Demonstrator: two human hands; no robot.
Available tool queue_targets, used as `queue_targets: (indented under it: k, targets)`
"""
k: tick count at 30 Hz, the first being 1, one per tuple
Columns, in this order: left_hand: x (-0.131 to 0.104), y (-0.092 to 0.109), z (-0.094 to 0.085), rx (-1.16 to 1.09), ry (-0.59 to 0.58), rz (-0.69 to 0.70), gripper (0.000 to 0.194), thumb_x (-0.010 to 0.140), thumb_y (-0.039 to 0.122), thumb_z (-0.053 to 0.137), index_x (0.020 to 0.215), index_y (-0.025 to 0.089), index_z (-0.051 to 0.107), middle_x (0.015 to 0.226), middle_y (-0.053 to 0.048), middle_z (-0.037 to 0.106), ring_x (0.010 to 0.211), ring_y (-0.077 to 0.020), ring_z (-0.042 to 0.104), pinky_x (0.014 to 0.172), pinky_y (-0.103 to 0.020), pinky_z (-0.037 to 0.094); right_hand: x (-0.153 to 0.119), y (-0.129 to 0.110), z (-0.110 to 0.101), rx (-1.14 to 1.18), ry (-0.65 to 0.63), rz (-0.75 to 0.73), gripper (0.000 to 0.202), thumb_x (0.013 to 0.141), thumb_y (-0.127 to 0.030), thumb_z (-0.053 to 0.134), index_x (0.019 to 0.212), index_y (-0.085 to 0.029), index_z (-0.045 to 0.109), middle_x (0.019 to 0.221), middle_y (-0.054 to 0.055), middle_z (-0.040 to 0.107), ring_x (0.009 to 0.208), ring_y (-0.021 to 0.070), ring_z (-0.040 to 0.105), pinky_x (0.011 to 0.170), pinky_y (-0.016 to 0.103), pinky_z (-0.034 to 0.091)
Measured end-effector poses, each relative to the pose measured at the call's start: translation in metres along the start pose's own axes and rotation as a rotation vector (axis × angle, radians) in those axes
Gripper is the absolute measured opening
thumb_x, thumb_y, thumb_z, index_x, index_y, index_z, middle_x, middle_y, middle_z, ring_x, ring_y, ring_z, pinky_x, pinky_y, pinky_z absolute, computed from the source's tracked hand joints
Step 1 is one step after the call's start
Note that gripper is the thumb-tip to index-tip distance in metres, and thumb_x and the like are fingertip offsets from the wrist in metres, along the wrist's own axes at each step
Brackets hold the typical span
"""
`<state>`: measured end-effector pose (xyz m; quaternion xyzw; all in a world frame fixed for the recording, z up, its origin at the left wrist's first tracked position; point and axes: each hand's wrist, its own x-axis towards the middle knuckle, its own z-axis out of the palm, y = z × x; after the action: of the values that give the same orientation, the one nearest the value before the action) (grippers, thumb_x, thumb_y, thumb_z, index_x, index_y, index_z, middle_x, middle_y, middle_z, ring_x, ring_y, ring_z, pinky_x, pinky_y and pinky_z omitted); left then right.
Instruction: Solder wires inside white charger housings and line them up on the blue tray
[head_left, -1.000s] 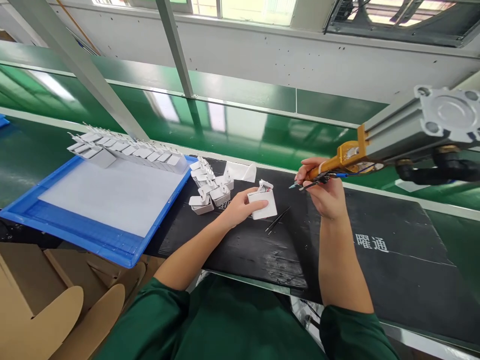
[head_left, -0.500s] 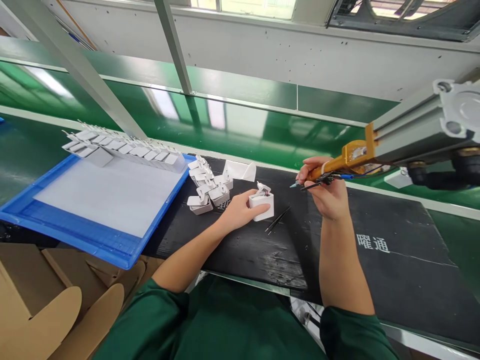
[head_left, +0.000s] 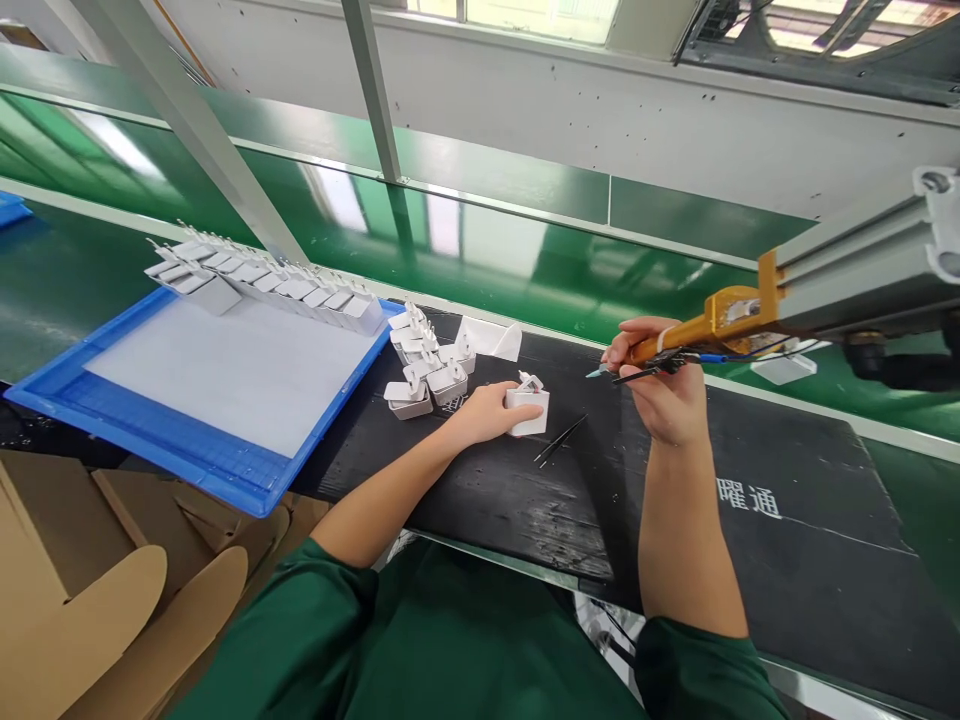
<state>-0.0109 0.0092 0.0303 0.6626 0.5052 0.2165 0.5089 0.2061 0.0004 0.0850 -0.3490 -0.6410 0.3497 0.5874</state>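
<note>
My left hand point(head_left: 486, 412) is closed around a white power adapter housing point(head_left: 529, 414), which stands on the black mat with its top open and small parts showing inside. My right hand point(head_left: 671, 395) grips the orange front of a glue dispensing gun point(head_left: 679, 342) with a pale teal tip point(head_left: 597, 370). The tip points left, to the right of the housing and apart from it. Black tweezers point(head_left: 561, 441) lie on the mat between both hands. Left of my left hand, several more adapter housings point(head_left: 448, 383) stand in a cluster, their lids with pins tilted on top.
A blue tray point(head_left: 259, 490) with a white sheet holds rows of white adapters point(head_left: 289, 290) at its back edge. A crumpled white piece point(head_left: 491, 338) lies behind the cluster. Cardboard boxes point(head_left: 67, 520) stand at lower left. The gun's metal cylinder point(head_left: 855, 265) juts in from the right.
The whole view has shifted slightly, so things appear a little further right. Both hands keep the same grips, and the gun tip stays apart from the housing.
</note>
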Motion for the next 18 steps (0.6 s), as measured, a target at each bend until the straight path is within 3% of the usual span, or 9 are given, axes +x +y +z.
queue_targets:
  k: [4, 8, 11, 14, 18]
  targets:
    - [0.002, -0.005, 0.002, 0.139, 0.004, 0.116, 0.044, 0.07, 0.035, 0.072, 0.11, 0.016, 0.07, 0.092, -0.005, 0.073, 0.08, -0.0223, 0.067, 0.073, -0.029, 0.052, 0.0, -0.001, 0.0, 0.009, -0.009, 0.002, 0.033, 0.077, -0.034, 0.075, 0.109, -0.03, 0.065, 0.079, -0.001, 0.059, 0.071, 0.0151, 0.053, 0.063, 0.031, 0.049]
    - [0.008, -0.013, 0.001, 0.203, -0.016, 0.227, 0.041, 0.065, 0.028, 0.076, 0.104, 0.017, 0.071, 0.103, -0.009, 0.071, 0.103, -0.0288, 0.063, 0.093, -0.038, 0.05, 0.0, -0.003, 0.0, -0.007, -0.005, 0.021, 0.033, 0.077, -0.037, 0.075, 0.107, -0.03, 0.064, 0.079, 0.0, 0.058, 0.069, 0.0156, 0.053, 0.06, 0.031, 0.05]
    - [0.016, -0.017, -0.001, 0.082, -0.113, 0.176, 0.05, 0.068, 0.039, 0.077, 0.112, 0.019, 0.067, 0.107, -0.009, 0.071, 0.105, -0.0276, 0.064, 0.098, -0.041, 0.049, 0.0, -0.003, 0.0, -0.001, -0.003, 0.025, 0.033, 0.076, -0.036, 0.075, 0.107, -0.03, 0.064, 0.078, -0.001, 0.058, 0.07, 0.0155, 0.053, 0.061, 0.03, 0.051]
    - [0.025, -0.021, 0.005, -0.146, -0.171, 0.178, 0.044, 0.076, 0.035, 0.07, 0.116, 0.019, 0.06, 0.114, -0.009, 0.071, 0.105, -0.0214, 0.067, 0.098, -0.037, 0.049, 0.0, -0.002, 0.0, 0.005, -0.006, 0.015, 0.032, 0.077, -0.035, 0.075, 0.107, -0.029, 0.065, 0.079, 0.0, 0.058, 0.073, 0.0154, 0.053, 0.063, 0.029, 0.049]
    - [0.03, -0.022, 0.017, -0.233, -0.113, 0.257, 0.031, 0.078, 0.026, 0.063, 0.107, 0.018, 0.057, 0.105, -0.009, 0.074, 0.095, -0.0173, 0.07, 0.091, -0.032, 0.052, 0.0, 0.001, 0.0, 0.0, -0.014, 0.0, 0.032, 0.078, -0.034, 0.074, 0.108, -0.029, 0.065, 0.079, 0.0, 0.059, 0.073, 0.0152, 0.053, 0.062, 0.029, 0.048]
